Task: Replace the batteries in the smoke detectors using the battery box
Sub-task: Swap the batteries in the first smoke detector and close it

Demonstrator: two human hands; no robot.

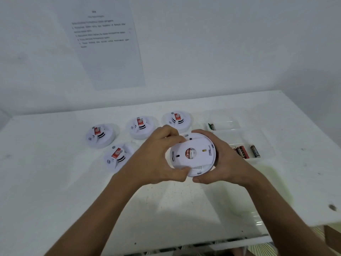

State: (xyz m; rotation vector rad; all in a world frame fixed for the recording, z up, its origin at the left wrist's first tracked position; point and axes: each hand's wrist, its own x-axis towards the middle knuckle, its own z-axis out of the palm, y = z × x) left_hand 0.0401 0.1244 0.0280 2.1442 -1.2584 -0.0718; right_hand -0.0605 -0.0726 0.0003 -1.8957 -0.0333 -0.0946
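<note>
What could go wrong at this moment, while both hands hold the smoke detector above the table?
1. The left hand and right hand grip the held detector only by its rim; it could slip and fall on the table.
2. The plate looks partly loosened; a forced twist may break its tabs.
3. The battery box holds batteries in separate compartments; which are fresh cannot be told, so a mix-up is possible.

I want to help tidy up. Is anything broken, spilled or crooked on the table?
Nothing looks broken or spilled. Four smoke detectors sit face up on the table. The left hand and right hand hold a fifth detector back side up. Batteries lie in the clear battery box.
</note>
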